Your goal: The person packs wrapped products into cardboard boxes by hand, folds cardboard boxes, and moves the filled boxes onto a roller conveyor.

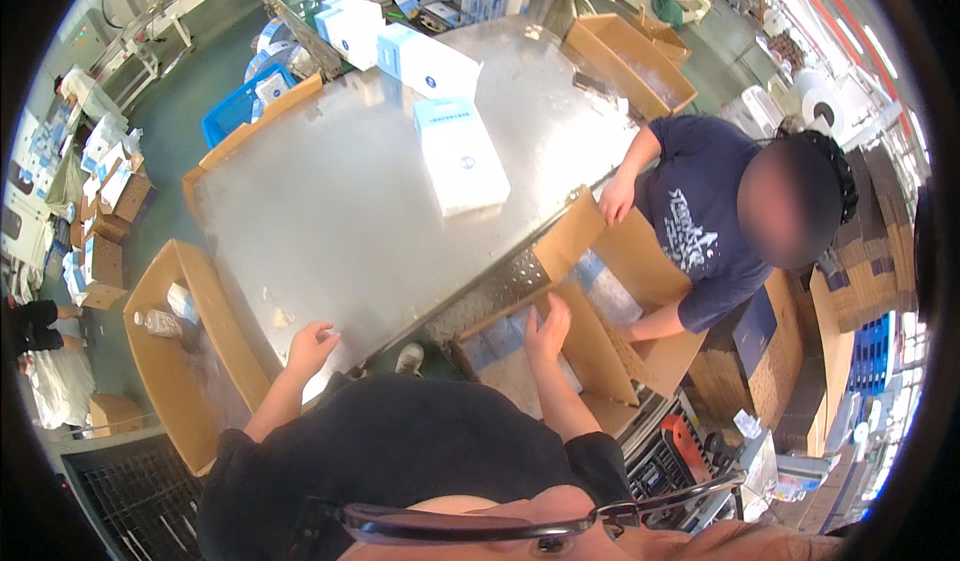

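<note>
On the steel bench [330, 211] lie 3 white-and-blue boxes: 1 flat near the middle [460, 156], 1 farther back [428, 63], 1 at the far edge [350, 29]. A brown carton [628, 61] stands open at the far right corner. Another open carton [175, 351] sits left of the bench, with a plastic bottle [158, 323] inside. A blue crate [240, 109] shows beyond the bench's left edge. A co-worker in a dark blue shirt [700, 221] leans in from the right. Stacked flat cardboard [870, 251] rises behind that person.

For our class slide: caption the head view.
Left hand rests on steel table; right hand touches open cardboard box.
</note>
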`<state>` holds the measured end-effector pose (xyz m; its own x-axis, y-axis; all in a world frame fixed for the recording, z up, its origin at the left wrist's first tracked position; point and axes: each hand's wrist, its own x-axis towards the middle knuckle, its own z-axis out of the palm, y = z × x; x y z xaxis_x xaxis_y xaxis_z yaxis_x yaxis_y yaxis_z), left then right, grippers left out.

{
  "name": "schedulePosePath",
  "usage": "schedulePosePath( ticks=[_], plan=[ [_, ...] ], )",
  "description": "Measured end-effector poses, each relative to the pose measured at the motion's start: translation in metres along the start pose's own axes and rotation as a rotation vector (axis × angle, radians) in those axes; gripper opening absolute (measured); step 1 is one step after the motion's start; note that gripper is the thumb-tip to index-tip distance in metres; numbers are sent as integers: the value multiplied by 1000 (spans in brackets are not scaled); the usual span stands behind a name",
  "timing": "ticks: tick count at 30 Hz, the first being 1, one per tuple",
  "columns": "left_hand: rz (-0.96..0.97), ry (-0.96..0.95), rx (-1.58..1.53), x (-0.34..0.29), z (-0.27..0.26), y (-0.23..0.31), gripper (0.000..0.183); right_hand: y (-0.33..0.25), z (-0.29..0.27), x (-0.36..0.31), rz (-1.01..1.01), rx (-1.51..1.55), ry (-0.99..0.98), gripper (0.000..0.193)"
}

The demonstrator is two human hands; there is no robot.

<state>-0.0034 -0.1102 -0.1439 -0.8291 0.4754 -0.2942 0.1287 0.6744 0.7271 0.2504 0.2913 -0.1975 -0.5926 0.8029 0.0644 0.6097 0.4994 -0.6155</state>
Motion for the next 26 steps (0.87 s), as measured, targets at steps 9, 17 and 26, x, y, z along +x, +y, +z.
schedulePosePath(
  ticks=[9,17,26],
  plan=[
    [135,-149,-18,121,-22,45,41,-183,80,215,-472,-199,-78,62],
    [377,-91,-95,314,-36,69,35,-260,50,168,-261,-395,-543,77],
    [931,498,116,577,-73,236,34,-172,83,166,561,-209,-551,57]
  ],
)
